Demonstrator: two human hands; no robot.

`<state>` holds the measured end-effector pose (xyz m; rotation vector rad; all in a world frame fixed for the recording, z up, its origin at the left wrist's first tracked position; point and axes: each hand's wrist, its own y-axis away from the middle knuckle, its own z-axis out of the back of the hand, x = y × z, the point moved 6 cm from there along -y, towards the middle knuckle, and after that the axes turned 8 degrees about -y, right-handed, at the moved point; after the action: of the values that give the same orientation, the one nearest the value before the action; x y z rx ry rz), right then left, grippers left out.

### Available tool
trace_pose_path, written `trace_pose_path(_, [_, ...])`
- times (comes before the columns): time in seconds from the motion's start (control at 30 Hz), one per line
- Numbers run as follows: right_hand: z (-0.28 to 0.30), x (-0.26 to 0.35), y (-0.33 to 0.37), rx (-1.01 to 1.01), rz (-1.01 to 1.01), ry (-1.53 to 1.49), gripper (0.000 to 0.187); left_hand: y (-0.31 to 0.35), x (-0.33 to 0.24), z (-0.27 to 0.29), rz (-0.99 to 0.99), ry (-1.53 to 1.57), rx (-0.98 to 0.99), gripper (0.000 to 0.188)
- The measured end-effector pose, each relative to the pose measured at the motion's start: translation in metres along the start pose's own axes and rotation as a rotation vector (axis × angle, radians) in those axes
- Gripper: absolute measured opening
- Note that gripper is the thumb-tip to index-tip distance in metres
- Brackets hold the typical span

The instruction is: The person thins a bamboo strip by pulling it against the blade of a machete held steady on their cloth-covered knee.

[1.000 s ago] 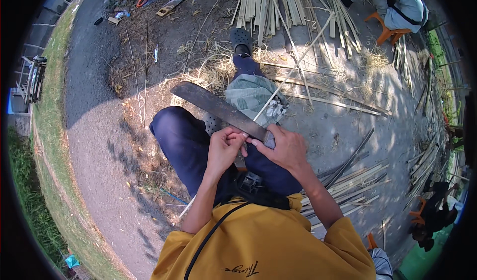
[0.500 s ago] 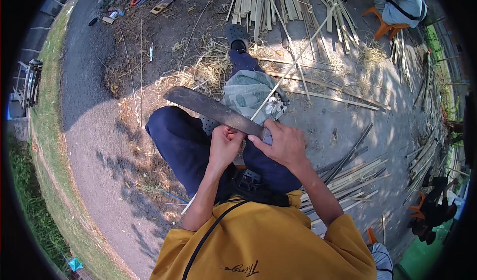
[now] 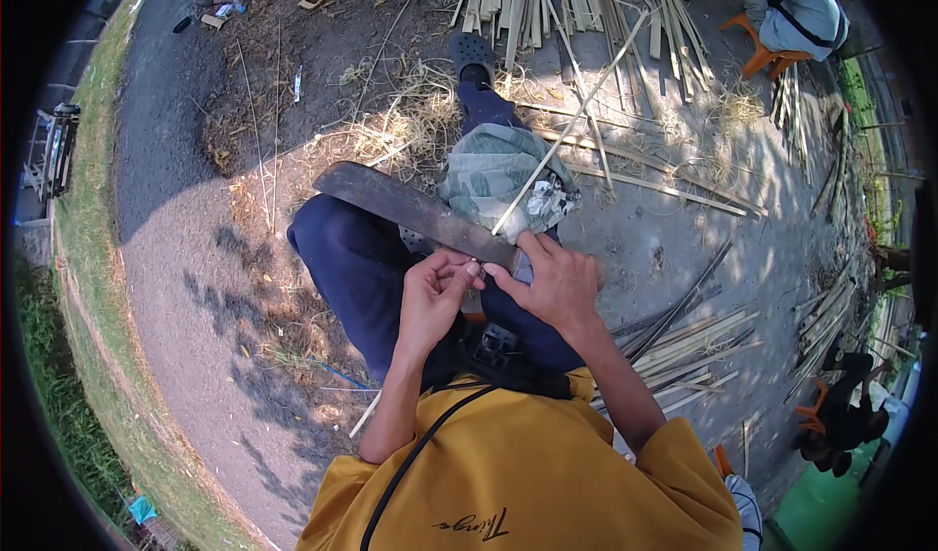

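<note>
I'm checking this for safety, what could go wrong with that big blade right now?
The left hand has its fingertips right at the edge of the machete blade, so a slip could cut them. The blade lies across the thighs. The long bamboo strip might flick up if it snaps free.

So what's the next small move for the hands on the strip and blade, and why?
Probably the left hand draws the thin bamboo strip a little further toward the body. The right hand holds the big knife across the lap over the cloth pad, and the strip runs under its edge, most of its length beyond.
</note>
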<state>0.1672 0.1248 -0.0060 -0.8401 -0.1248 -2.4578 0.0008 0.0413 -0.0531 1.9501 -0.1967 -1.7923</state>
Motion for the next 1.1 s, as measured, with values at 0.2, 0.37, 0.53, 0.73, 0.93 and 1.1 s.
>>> trace_pose_path(0.2, [-0.005,0.008,0.001,0.029,0.01,0.018,0.049,0.023,0.002,0.013,0.016,0.008,-0.034,0.009])
trace_pose_path(0.37, [0.013,-0.035,-0.024,-0.2,-0.159,-0.087,0.048,0.086,0.028,0.056,0.146,0.039,-0.001,0.01])
trace_pose_path(0.53, [0.023,-0.037,-0.018,-0.198,-0.191,-0.181,0.045,0.106,0.027,0.071,0.21,-0.034,-0.004,0.013])
trace_pose_path(0.73, [0.022,-0.032,0.001,-0.156,-0.096,-0.19,0.042,0.081,0.009,0.066,0.191,-0.164,0.06,0.019])
trace_pose_path(0.93, [0.038,-0.015,0.012,-0.161,-0.03,-0.236,0.041,0.045,-0.028,0.032,0.084,-0.234,0.09,0.018])
trace_pose_path(1.1, [0.04,-0.018,0.01,-0.211,-0.003,-0.258,0.052,-0.007,-0.054,-0.019,0.004,-0.088,0.138,0.017])
